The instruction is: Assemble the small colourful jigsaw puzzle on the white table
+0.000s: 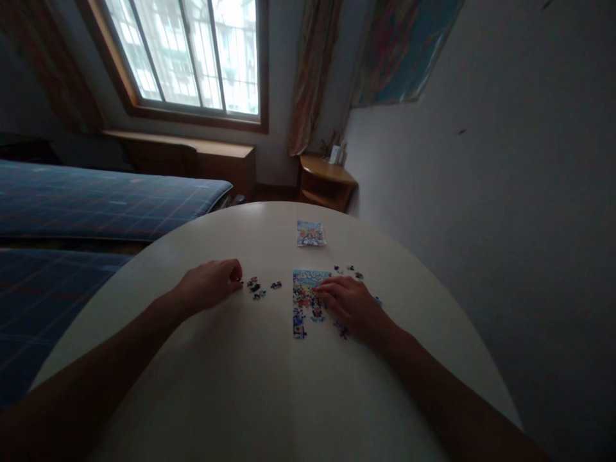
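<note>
A round white table [269, 385] is seen from above, with both bare forearms laid across it. A partly assembled jigsaw puzzle [304, 301] lies flat near the middle of the tabletop; its left strip is complete down to the lower edge, while the right part is hidden under the right hand [349, 305]. That hand is rested palm down on the puzzle, fingers flat and lightly spread, fingertips pressed on the printed surface; nothing is seen gripped in it. The left hand [212, 282] is set well to the left of the puzzle, knuckles up, fingers curled in to a narrow pinch at the fingertips; a dark speck is glimpsed there, but whether a piece is held cannot be told. Just beside those fingertips a small cluster of loose puzzle pieces [260, 287] is scattered on the table, between the left hand and the puzzle. More loose pieces [349, 270] are noted just beyond the right hand, and a few dark ones [342, 331] beside its wrist. A small reference picture card [310, 233] lies farther out, apart from the puzzle. Behind the table, a blue checked bed [96, 199], a barred window [192, 54] and a wooden corner shelf [325, 179] are recorded. Light is dim.
</note>
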### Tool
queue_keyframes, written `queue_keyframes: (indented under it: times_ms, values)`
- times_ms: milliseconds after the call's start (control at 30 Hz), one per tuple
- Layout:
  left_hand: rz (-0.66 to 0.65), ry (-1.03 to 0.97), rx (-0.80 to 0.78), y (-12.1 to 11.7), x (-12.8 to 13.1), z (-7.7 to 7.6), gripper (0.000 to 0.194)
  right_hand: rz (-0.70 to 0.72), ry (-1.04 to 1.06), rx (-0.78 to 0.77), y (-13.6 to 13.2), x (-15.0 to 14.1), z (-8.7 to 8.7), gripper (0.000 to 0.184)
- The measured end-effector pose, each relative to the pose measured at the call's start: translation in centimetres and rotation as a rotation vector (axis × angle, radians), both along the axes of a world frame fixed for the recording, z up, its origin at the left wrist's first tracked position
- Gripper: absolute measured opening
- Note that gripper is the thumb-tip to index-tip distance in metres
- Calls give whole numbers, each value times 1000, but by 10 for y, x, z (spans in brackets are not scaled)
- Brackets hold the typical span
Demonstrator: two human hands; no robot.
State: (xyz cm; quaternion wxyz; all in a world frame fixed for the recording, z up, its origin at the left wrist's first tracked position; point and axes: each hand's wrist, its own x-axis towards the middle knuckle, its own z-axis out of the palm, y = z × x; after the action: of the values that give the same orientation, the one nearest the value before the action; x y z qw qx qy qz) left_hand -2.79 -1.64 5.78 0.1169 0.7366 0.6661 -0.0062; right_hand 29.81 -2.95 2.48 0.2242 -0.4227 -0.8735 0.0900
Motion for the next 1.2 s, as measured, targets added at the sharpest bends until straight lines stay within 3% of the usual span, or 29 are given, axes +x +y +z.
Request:
queue_keyframes:
  times_ms: [200,367,467,733,933,1200]
  values:
    - [-82,-350,46,1,11,-2,25,4,4,2,-1,0,1,26]
    - [15,-726,-45,-7,41,-1,22,0,24,-2,-2,-2,1,25]
    - [44,-847,-101,-14,57,-5,22,9,52,22,-4,-3,1,23]
    - [-65,-1041,-128,-28,82,-26,21,38,154,22,-20,-14,12,19]
    - [-110,-1149,-180,-35,93,-37,22,76,286,-55,-27,-25,10,14]
    - [-199,-923,-117,-37,92,-27,21,30,315,-147,-24,-22,7,13]
